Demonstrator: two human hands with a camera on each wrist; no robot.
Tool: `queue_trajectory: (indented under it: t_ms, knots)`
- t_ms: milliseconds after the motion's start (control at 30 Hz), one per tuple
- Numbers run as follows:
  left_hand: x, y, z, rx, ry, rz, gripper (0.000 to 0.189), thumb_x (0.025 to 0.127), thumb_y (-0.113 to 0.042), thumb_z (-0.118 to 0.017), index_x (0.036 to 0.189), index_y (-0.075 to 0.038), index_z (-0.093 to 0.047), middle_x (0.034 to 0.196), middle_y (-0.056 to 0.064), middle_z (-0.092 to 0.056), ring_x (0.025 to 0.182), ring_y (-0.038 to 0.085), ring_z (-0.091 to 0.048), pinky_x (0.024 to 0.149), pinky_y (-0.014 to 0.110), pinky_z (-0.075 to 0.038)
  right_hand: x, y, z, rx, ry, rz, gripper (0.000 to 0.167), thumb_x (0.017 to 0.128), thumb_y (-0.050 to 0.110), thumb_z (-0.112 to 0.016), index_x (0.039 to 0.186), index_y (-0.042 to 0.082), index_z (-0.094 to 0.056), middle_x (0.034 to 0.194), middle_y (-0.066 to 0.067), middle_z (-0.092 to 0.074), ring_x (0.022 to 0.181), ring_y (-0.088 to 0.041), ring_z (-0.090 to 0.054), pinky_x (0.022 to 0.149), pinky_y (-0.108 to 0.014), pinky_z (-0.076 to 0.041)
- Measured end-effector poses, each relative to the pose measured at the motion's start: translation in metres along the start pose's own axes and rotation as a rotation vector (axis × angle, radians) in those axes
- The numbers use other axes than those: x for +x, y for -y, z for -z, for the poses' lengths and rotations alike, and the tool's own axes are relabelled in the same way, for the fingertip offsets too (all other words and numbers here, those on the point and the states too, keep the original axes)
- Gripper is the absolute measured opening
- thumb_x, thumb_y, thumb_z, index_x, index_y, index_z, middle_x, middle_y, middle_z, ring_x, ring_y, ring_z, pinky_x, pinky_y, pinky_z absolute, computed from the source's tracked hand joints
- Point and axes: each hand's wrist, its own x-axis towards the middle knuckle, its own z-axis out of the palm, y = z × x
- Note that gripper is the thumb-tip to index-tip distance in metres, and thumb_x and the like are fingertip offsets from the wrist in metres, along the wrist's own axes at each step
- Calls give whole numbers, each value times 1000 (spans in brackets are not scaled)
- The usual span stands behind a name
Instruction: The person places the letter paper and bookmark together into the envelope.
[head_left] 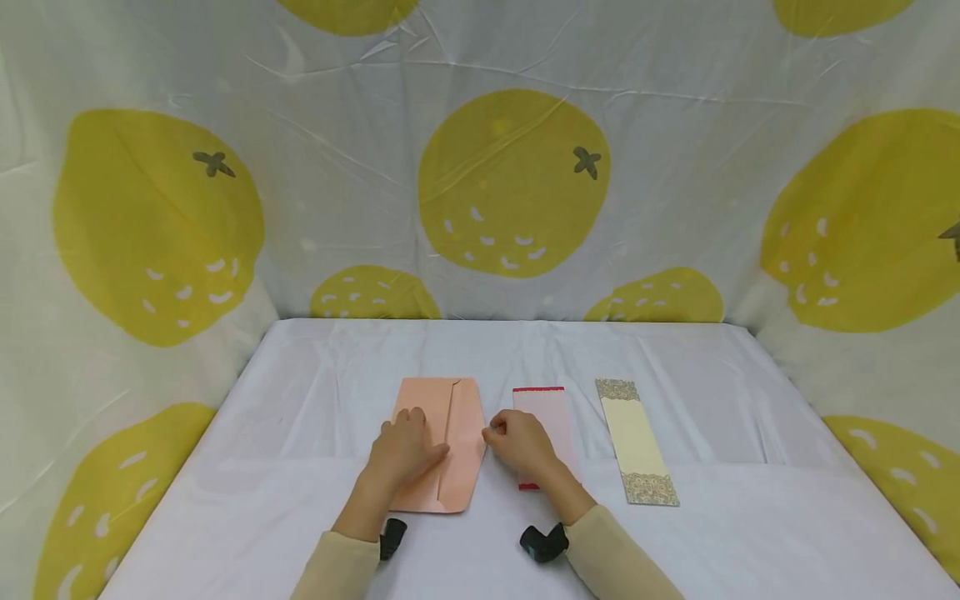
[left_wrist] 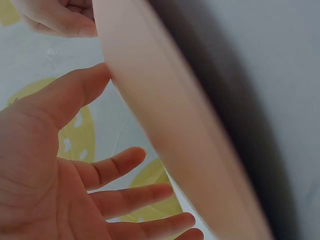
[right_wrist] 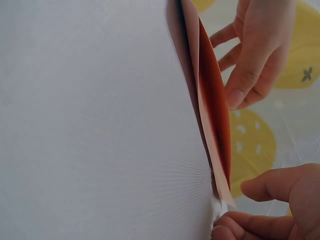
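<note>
A salmon-pink envelope (head_left: 461, 417) lies on the white cloth, flap side up. My left hand (head_left: 408, 442) rests flat on its left half, with the fingers straight and spread. In the left wrist view the left hand (left_wrist: 100, 180) shows an open palm beside the envelope (left_wrist: 170, 130). My right hand (head_left: 501, 433) is curled at the envelope's right edge. In the right wrist view the right hand (right_wrist: 260, 210) pinches the corner of the envelope (right_wrist: 210, 110), whose layers are parted a little and show a darker inside. The left hand (right_wrist: 255, 55) is seen beyond it.
A pink striped sheet with red ends (head_left: 551, 412) lies partly under my right hand. To its right is a long cream card with patterned ends (head_left: 636, 442). The white-clothed table (head_left: 300, 392) is walled by a fruit-print cloth (head_left: 510, 183).
</note>
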Motion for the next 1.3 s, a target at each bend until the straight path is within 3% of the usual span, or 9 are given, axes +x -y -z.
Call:
queue_trajectory:
  t_ms: [533,833,1067,1300]
  knots:
    - [-1,1,5,-45,17,14,56,79,-35,-78,109,4,-51,90,17,-52,79,36,-54,63,45,-47,7,3,-4,52,0,-56,12,86,14,-68,88,2,-69,74,1,-62,67,-12,-54,62,-29,-47]
    - [-2,2,8,-87,11,6,65,80,-32,-76,126,6,-51,101,24,-58,83,41,-59,70,50,-50,8,4,-7,142,-5,-88,9,87,11,-69,87,3,-65,74,0,-60,67,-13,-54,61,-28,-46]
    - [0,4,6,-95,3,-2,69,81,-32,-73,134,5,-48,112,29,-59,91,48,-61,76,54,-50,10,4,-7,255,6,-107,6,87,6,-66,90,1,-63,67,-1,-62,52,-11,-56,53,-27,-45]
    - [3,8,7,-122,5,-2,68,81,-30,-69,136,4,-47,115,28,-60,93,43,-62,79,52,-50,10,2,-7,314,11,-116,7,87,4,-65,93,0,-62,67,-2,-63,49,-11,-56,51,-27,-45]
